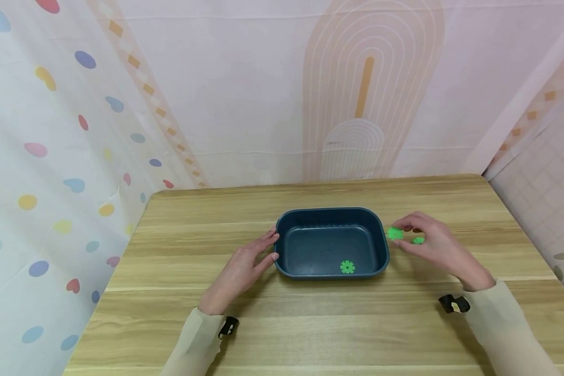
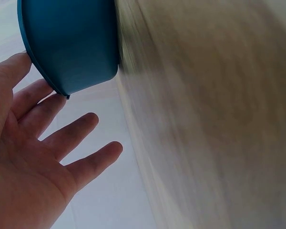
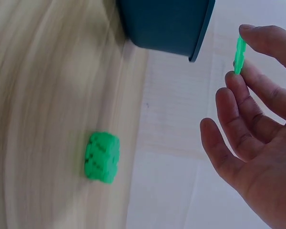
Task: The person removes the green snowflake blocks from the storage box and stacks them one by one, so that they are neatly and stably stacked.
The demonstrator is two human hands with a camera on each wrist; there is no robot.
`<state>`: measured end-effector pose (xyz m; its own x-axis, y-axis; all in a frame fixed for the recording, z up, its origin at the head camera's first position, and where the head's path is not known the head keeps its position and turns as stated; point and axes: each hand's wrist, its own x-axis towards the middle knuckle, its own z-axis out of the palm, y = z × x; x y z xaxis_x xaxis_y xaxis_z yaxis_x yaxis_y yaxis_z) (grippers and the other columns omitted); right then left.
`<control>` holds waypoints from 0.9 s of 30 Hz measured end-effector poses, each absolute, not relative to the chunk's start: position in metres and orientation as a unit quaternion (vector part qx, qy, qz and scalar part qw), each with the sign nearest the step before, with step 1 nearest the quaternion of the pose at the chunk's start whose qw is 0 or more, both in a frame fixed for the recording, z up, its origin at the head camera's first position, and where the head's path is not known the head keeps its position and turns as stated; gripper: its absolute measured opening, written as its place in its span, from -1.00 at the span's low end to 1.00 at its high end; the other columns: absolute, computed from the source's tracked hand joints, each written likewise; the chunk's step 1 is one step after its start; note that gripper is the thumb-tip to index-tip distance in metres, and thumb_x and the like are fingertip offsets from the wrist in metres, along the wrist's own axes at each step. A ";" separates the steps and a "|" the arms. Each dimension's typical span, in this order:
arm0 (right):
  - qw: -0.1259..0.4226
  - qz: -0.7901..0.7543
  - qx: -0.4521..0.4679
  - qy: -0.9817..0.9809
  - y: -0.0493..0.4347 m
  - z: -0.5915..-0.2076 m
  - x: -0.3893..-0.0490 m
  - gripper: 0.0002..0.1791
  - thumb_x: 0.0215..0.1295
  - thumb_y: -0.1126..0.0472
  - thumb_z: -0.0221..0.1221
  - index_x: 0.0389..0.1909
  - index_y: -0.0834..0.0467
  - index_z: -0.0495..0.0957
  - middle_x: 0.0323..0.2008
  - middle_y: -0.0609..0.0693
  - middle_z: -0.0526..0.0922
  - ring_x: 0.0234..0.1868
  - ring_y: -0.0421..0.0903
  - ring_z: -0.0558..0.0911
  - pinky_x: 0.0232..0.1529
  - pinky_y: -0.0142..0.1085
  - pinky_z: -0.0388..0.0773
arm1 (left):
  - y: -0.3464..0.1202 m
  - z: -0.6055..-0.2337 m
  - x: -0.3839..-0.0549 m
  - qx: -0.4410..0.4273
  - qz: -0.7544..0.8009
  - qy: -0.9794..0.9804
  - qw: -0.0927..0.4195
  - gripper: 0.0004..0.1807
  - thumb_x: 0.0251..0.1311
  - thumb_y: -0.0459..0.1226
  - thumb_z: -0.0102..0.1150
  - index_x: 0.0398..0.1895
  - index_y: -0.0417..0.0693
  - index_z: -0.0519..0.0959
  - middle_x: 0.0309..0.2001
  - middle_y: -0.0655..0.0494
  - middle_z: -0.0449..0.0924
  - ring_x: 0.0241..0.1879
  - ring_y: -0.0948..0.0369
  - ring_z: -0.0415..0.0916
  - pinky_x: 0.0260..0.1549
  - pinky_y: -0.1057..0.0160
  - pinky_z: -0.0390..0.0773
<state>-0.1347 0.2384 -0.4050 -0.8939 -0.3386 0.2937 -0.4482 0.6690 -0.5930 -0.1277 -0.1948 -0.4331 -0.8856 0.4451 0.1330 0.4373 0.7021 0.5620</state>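
A dark blue rectangular basin (image 1: 329,245) stands on the table, with a green notched disc (image 1: 348,267) lying flat inside near its front wall. My left hand (image 1: 239,266) rests its fingertips and thumb on the basin's left rim; in the left wrist view its other fingers (image 2: 81,136) are spread and straight. Just off the basin's right side, my right hand (image 1: 434,243) pinches another green notched disc (image 1: 395,233) between thumb and fingertips. In the right wrist view that disc (image 3: 240,55) is edge-on. A short stack of green discs (image 3: 102,157) sits on the table below this hand.
The wood-grain table (image 1: 310,329) has its back edge against a patterned curtain (image 1: 254,94). A second curtain with coloured spots (image 1: 51,209) hangs along the left side. Each sleeve carries a black strap at the wrist.
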 end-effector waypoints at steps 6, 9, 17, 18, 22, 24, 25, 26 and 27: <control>0.098 0.342 0.218 -0.909 0.249 -0.408 -0.134 -0.71 0.18 0.34 0.48 -0.07 0.19 0.71 -0.09 0.03 0.69 -0.16 0.07 0.63 -0.10 -0.24 0.63 | -0.195 -0.434 -0.128 0.244 0.304 0.921 0.004 -0.46 0.56 -0.12 0.11 0.48 -0.15 0.42 0.55 0.05 0.26 0.47 0.02 0.29 0.38 -0.06 0.38; 0.097 0.343 0.212 -0.910 0.254 -0.409 -0.133 -0.71 0.18 0.35 0.48 -0.07 0.19 0.71 -0.10 0.04 0.69 -0.15 0.06 0.62 -0.10 -0.33 0.58 | -0.195 -0.434 -0.128 0.247 0.305 0.920 0.005 -0.46 0.56 -0.13 0.11 0.48 -0.16 0.42 0.55 0.05 0.25 0.47 0.01 0.30 0.37 -0.06 0.39; 0.099 0.329 0.204 -0.917 0.268 -0.412 -0.134 -0.68 0.14 0.36 0.50 -0.07 0.18 0.72 -0.09 0.05 0.70 -0.14 -0.01 0.60 -0.11 -0.40 0.55 | -0.195 -0.433 -0.128 0.244 0.306 0.920 0.006 -0.46 0.56 -0.13 0.11 0.48 -0.16 0.42 0.55 0.02 0.26 0.46 0.00 0.30 0.37 -0.07 0.39; 0.097 0.327 0.202 -0.918 0.269 -0.413 -0.134 -0.69 0.15 0.35 0.50 -0.07 0.18 0.72 -0.09 0.03 0.69 -0.14 -0.02 0.60 -0.11 -0.42 0.54 | -0.195 -0.433 -0.128 0.244 0.306 0.920 0.005 -0.46 0.56 -0.13 0.11 0.48 -0.16 0.42 0.55 0.01 0.26 0.46 -0.01 0.30 0.37 -0.08 0.39; 0.089 0.326 0.199 -0.920 0.274 -0.413 -0.133 -0.71 0.19 0.32 0.48 -0.07 0.19 0.71 -0.09 0.05 0.68 -0.13 0.03 0.62 -0.11 -0.47 0.53 | -0.196 -0.433 -0.128 0.243 0.307 0.920 0.005 -0.46 0.56 -0.12 0.11 0.48 -0.16 0.42 0.55 0.03 0.26 0.46 -0.01 0.30 0.37 -0.08 0.40; 0.085 0.324 0.197 -0.921 0.277 -0.414 -0.132 -0.72 0.21 0.31 0.47 -0.06 0.20 0.71 -0.09 0.05 0.68 -0.13 0.05 0.62 -0.10 -0.48 0.53 | -0.195 -0.433 -0.128 0.242 0.307 0.920 0.005 -0.46 0.55 -0.12 0.12 0.48 -0.15 0.43 0.54 0.04 0.27 0.46 -0.01 0.31 0.37 -0.08 0.39; 0.083 0.324 0.195 -0.922 0.278 -0.415 -0.132 -0.72 0.22 0.31 0.46 -0.05 0.21 0.70 -0.09 0.05 0.67 -0.13 0.06 0.61 -0.10 -0.47 0.53 | -0.195 -0.433 -0.128 0.241 0.306 0.921 0.005 -0.46 0.55 -0.12 0.12 0.48 -0.15 0.43 0.54 0.05 0.27 0.46 0.00 0.30 0.37 -0.08 0.39; 0.081 0.323 0.191 -0.923 0.280 -0.416 -0.132 -0.72 0.23 0.30 0.46 -0.05 0.21 0.70 -0.10 0.05 0.67 -0.13 0.05 0.61 -0.10 -0.47 0.54 | -0.195 -0.433 -0.128 0.241 0.306 0.921 0.004 -0.46 0.55 -0.11 0.12 0.48 -0.14 0.43 0.54 0.05 0.27 0.46 -0.01 0.30 0.37 -0.08 0.39; 0.078 0.323 0.188 -0.924 0.281 -0.416 -0.132 -0.73 0.24 0.29 0.45 -0.05 0.22 0.70 -0.09 0.05 0.67 -0.13 0.04 0.60 -0.09 -0.46 0.54 | -0.195 -0.433 -0.128 0.240 0.305 0.922 0.004 -0.45 0.55 -0.11 0.12 0.48 -0.14 0.43 0.54 0.05 0.27 0.46 0.00 0.30 0.37 -0.08 0.39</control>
